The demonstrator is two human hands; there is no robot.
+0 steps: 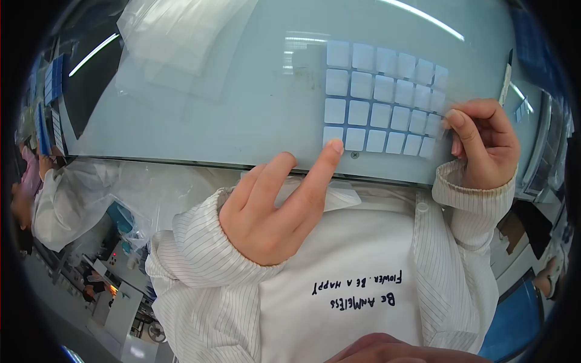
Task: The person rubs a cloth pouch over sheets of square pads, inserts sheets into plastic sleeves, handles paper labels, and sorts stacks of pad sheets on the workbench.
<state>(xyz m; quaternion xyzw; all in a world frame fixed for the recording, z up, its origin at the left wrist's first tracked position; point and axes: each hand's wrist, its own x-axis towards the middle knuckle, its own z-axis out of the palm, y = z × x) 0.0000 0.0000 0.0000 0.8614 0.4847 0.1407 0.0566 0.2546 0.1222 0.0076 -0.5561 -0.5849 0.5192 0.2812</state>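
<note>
1 sheet of squares [359,112] lies under unclenched left fingers [318,170], its edge pinched in right fingers [463,128].

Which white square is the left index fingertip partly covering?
The bottom-left corner square in the picture: the left index fingertip overlaps its lower part and no other square.

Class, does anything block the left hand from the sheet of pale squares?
Nothing visible does: the left hand has its index fingertip over the sheet of pale squares, at the near left corner.
</note>
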